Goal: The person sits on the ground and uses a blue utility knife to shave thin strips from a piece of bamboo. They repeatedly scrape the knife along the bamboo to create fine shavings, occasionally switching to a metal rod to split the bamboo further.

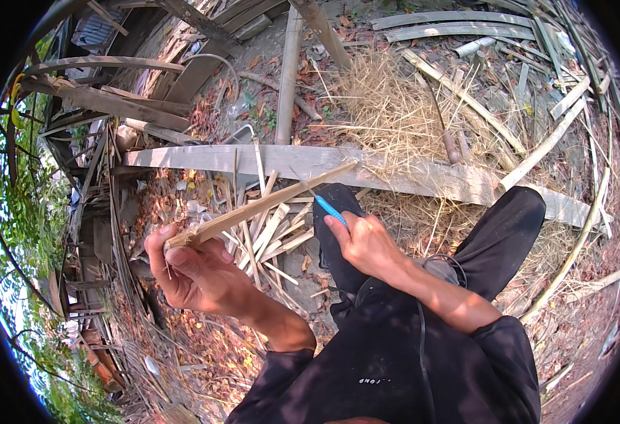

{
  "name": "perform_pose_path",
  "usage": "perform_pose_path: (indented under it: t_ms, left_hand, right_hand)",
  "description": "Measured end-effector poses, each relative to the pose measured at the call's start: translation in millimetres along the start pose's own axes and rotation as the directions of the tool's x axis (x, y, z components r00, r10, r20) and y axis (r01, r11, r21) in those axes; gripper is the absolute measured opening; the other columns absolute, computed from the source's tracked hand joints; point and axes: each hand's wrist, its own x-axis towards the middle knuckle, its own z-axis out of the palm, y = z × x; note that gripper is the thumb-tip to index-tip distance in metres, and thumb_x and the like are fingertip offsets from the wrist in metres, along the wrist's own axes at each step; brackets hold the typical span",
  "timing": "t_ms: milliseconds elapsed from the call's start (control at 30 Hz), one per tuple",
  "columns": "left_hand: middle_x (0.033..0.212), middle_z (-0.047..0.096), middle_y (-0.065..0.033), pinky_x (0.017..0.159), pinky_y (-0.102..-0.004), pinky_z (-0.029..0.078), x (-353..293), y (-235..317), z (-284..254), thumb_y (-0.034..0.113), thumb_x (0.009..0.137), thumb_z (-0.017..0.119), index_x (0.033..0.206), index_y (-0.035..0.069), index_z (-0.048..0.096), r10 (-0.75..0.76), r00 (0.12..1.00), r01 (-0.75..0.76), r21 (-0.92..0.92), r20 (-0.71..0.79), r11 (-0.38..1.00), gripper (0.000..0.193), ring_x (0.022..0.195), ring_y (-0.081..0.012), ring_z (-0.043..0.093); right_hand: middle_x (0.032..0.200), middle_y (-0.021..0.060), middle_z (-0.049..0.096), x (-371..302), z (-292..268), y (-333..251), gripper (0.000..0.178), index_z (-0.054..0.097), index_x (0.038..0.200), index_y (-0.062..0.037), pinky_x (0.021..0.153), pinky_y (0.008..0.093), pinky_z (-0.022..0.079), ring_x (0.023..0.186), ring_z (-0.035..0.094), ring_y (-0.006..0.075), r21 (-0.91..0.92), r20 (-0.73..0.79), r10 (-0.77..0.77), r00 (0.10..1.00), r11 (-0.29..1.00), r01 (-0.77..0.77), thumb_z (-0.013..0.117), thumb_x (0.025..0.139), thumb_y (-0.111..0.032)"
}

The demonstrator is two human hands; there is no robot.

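My left hand [198, 272] is closed around the near end of a split bamboo strip [267, 201], which slants up and to the right over the ground. In my closed right hand [368, 246] is a knife [329, 208] with a blue handle. Its thin blade points up and left and crosses the strip near the far end; whether the edge touches the bamboo I cannot tell. Below the strip lies a loose heap of pale split sticks [273, 233], beside my bent left knee.
A long grey plank [218, 160] runs across in front of my knees. Beyond it lie straw shavings [384, 99], a wooden-handled tool [450, 146] and a bamboo pole [546, 145]. Stacked boards [112, 102] stand at the far left.
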Motion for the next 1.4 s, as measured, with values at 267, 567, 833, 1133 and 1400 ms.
perform_pose_path:
  t_ms: [267,567,833,1133,1400]
  left_hand:
    - [0.101,0.051,-0.0148,0.034,-0.0201,0.032,-5.4,-4.0,-5.4,0.027,0.096,0.052,0.110,-0.005,0.054,-0.001,0.999,0.005,-0.111,0.036,0.994,0.035,0.054,-0.0114,0.047]
    - [0.107,0.048,-0.0133,0.036,-0.0191,0.038,-2.7,-6.7,-19.2,0.026,0.096,0.052,0.108,-0.003,0.055,0.005,0.995,0.012,-0.167,0.102,0.986,0.031,0.068,-0.0143,0.055]
    - [0.094,0.051,-0.0143,0.032,-0.0202,0.031,-7.7,-1.5,1.4,0.029,0.095,0.053,0.102,-0.005,0.055,0.020,0.998,-0.016,-0.079,0.055,0.997,0.035,0.051,-0.0105,0.047]
    - [0.066,0.046,-0.0062,0.038,-0.0194,0.028,-4.1,11.3,16.4,0.030,0.093,0.057,0.094,-0.004,0.055,-0.003,0.997,0.010,0.087,-0.073,0.996,0.035,0.046,-0.0083,0.041]
    - [0.080,0.047,-0.0076,0.044,-0.0220,0.033,-15.5,18.2,26.8,0.025,0.093,0.056,0.093,-0.006,0.058,0.022,0.997,-0.009,0.165,-0.078,0.986,0.031,0.058,-0.0095,0.044]
  right_hand:
    - [0.057,0.0223,0.048,-14.1,-14.6,-13.7,0.036,0.049,0.075,0.0013,0.051,0.0459,0.038,0.057,0.051,0.0429,0.455,-0.019,0.005,1.000,0.891,0.004,0.047,0.096,-0.028]
    - [0.070,0.0295,0.059,3.4,18.1,83.2,0.056,0.064,0.081,0.0067,0.064,0.0484,0.048,0.070,0.060,0.0469,0.038,0.038,0.470,0.882,0.881,-0.471,0.039,0.097,-0.042]
    - [0.053,0.0189,0.046,-17.8,-53.4,-65.8,0.026,0.049,0.087,0.0025,0.048,0.0421,0.038,0.053,0.052,0.0400,0.653,-0.068,-0.209,0.975,0.730,0.202,0.050,0.095,-0.022]
    - [0.063,0.0243,0.054,-0.6,-28.2,-17.3,0.028,0.057,0.087,0.0035,0.047,0.0447,0.041,0.055,0.056,0.0395,0.170,0.018,0.142,0.990,0.975,-0.143,0.048,0.096,-0.021]
    - [0.049,0.0167,0.046,-16.1,-42.8,-71.8,0.020,0.046,0.084,0.0015,0.041,0.0424,0.036,0.046,0.052,0.0390,0.569,-0.178,-0.126,0.976,0.796,0.206,0.056,0.091,-0.014]
